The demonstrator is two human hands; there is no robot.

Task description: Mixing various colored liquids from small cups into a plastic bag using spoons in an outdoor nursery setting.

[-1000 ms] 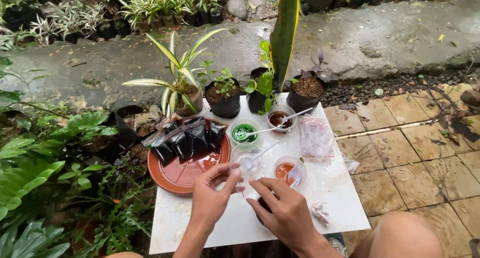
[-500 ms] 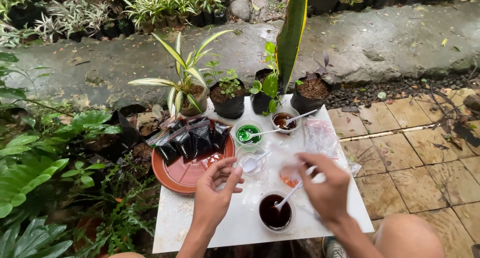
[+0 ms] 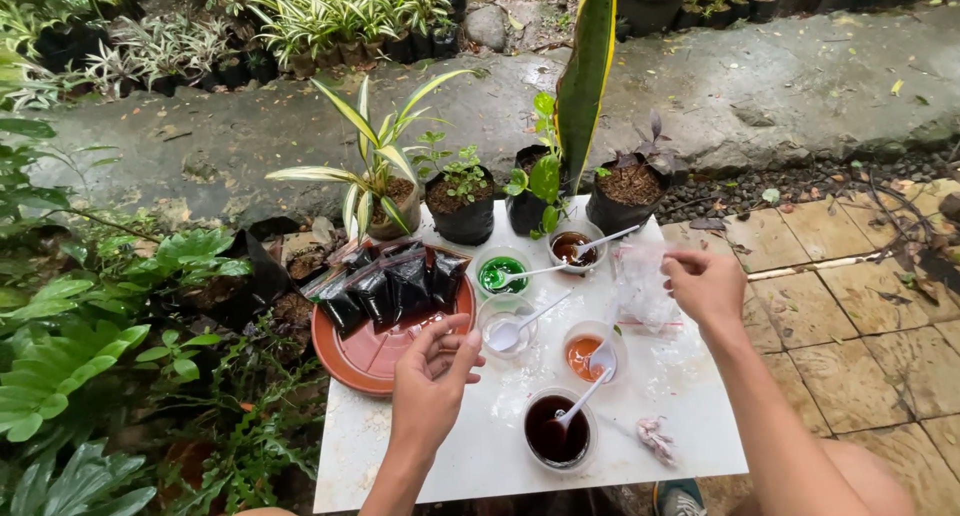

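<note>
A white table stands among garden plants, and both hands work above it. The right hand hovers over the table's right edge, its fingers pinched on the top of a clear plastic bag, which hangs down from the grip and rests on the tabletop near that edge. The right forearm runs in from the lower right corner of the view, rising diagonally to the wrist, with the back of the hand turned upward.

The left hand floats over the middle of the table's left half, just beside the rim of a round terracotta saucer. Its fingers are loosely curled with the thumb and forefinger close together; whether anything small sits between them cannot be told. The left forearm comes up from the bottom edge, almost straight.

Between the two hands sits a cluster of small clear cups with white spoons: a cup of clear liquid just beside the left fingertips, an orange cup nearer the right hand, a dark cup toward the near edge, a green cup and a brown cup toward the far edge. Black filled pouches lie across the saucer's far side. Four potted plants line the table's far edge.
</note>
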